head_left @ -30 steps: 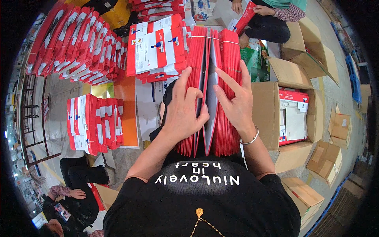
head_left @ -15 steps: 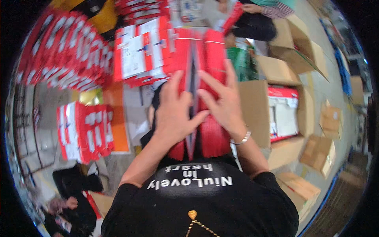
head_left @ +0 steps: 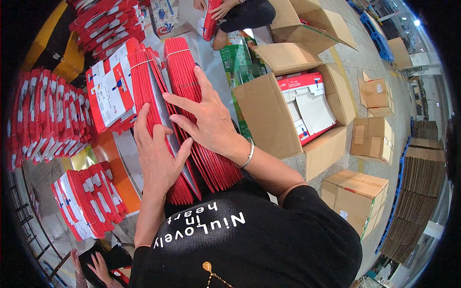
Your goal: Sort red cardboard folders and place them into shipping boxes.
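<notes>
Two bundles of flat red folded cartons stand on edge side by side before me, each with a thin pale band near its far end. On the left bundle (head_left: 139,72) rests my left hand (head_left: 158,151), fingers apart and partly bent, thumb toward the gap. My right hand (head_left: 209,117) lies over the right bundle (head_left: 177,55) with its fingers spread, a silver bangle at the wrist. Both hands are open and touch the upper edges. Between the bundles runs a narrow gap where a pale carton face shows. My body hides the near ends.
Red-and-white carton stacks (head_left: 108,86) lie at left, with tall piles (head_left: 48,115) beyond. An open cardboard box (head_left: 264,110) holding red-and-white cartons stands at right. Closed boxes (head_left: 357,194) sit on the floor. A co-worker's hands (head_left: 223,8) hold a red bundle at the top; another person's hands (head_left: 98,269) show lower left.
The view has swung to the right, so the bundles and my hands appear farther left and tilted. Both hands stay on the bundles with fingers apart.
</notes>
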